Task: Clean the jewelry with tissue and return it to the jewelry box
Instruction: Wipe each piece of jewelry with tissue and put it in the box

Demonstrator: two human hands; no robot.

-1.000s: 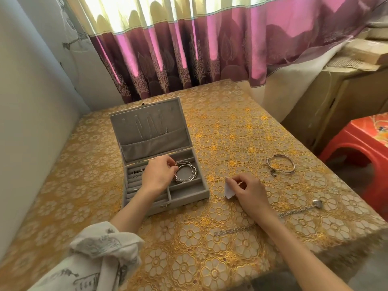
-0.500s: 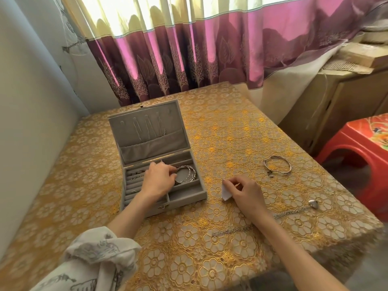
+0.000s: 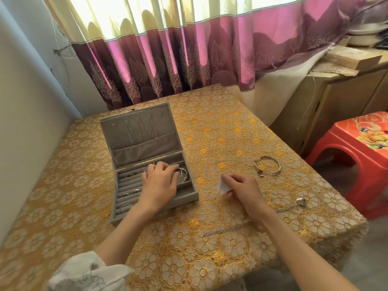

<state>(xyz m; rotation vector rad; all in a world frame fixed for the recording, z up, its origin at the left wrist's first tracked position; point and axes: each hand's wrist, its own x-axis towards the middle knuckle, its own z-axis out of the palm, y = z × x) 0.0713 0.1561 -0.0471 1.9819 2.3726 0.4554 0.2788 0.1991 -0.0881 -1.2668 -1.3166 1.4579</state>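
Grey box: the grey velvet-lined jewelry box sits left of centre in the frame, lid propped open toward the curtain, small rings tucked in its ridged rolls on the left side.
Left hand: the left hand is down in the box, fingers curled over the silver bangles in the right-hand compartment and touching them. A second ago it sat in much the same spot, so it's settling them, not lifting!
What that means: my read is that this piece is cleaned and being put away, with more waiting outside.
Tissue: the small white folded tissue is just right of the box, pinched in the right hand, which rests on the cloth, barely shifted from before.
Chain: a long thin silver chain necklace runs along the cloth under the right forearm, ending at a silver heart pendant toward the right of the frame.
Bracelet: a silver open bangle bracelet lies alone, upper right of the hands, well apart from the box.
Open room: the gold floral lace tablecloth is bare between the box and the bracelet, so reaching across looks easy.
Edges: the pendant lies near the table's right edge, above the red plastic stool; a careless tug on the chain could send it over, I'd judge.
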